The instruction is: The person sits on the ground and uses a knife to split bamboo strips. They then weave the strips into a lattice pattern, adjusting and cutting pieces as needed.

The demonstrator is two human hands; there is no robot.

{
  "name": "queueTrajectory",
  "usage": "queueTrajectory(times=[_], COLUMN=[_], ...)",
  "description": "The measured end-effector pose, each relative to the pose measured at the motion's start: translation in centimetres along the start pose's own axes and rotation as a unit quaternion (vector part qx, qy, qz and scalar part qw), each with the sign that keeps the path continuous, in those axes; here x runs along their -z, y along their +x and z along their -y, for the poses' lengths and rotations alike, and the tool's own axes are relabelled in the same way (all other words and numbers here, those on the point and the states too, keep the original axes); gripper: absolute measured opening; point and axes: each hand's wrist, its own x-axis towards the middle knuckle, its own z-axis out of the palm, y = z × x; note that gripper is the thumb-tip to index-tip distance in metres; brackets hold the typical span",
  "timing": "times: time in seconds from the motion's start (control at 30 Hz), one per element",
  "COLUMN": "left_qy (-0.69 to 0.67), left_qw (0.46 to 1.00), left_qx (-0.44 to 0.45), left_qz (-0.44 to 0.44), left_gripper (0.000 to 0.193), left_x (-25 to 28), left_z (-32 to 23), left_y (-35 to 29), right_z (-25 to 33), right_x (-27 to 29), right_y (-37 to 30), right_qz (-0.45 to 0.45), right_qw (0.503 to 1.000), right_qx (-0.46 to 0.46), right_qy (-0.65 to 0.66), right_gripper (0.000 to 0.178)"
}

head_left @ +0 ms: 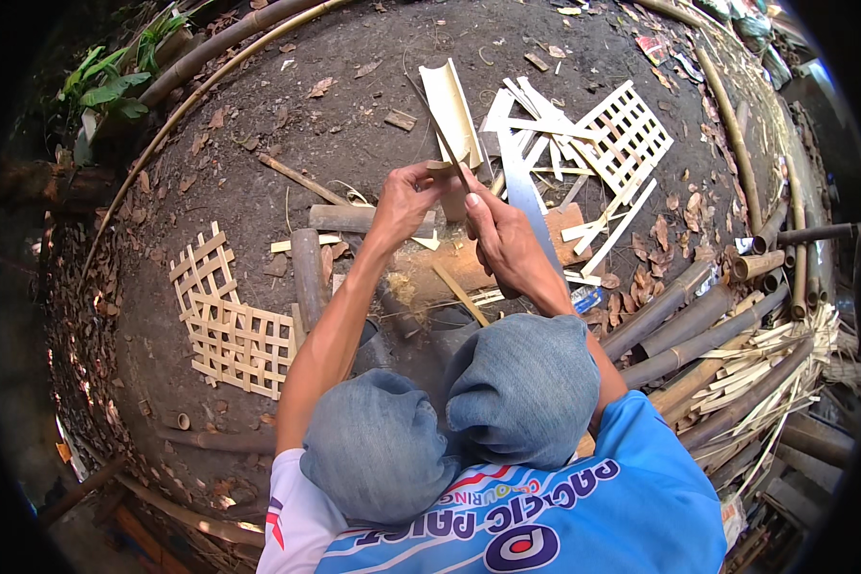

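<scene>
Bamboo strip (447, 167) sits pinched in the left hand (407, 199), whose fingers are closed on it, and the right hand (502, 239) is wrapped tight around the handle of a long knife (521, 191) right beside it, both held up over a wooden block (450, 263) just past the two knees. Around the hands lie a split bamboo half (450, 105), a woven lattice (627, 134) on the right and another lattice (225, 320) on the left. Bare dirt ground (354, 57) opens up farther out, while long bamboo poles (698, 335) crowd the right edge.
</scene>
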Motion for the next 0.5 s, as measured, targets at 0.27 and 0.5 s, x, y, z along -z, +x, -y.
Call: queueTrajectory(times=[0.27, 0.5], left_qy=[0.260, 0.490], left_qw=[0.892, 0.835], left_qx=[-0.285, -0.251], left_qz=[-0.235, -0.021], left_gripper=[0.045, 0.058], left_x=[5.1, 0.9], left_z=[-15.7, -16.7], left_y=[2.5, 9.2], right_z=[1.4, 2.7], right_x=[3.5, 4.1], right_y=[0.5, 0.2], right_qz=[0.024, 0.052], right_qw=[0.995, 0.991], right_qx=[-0.025, -0.036], right_qy=[-0.092, -0.115], right_gripper=[0.050, 0.049])
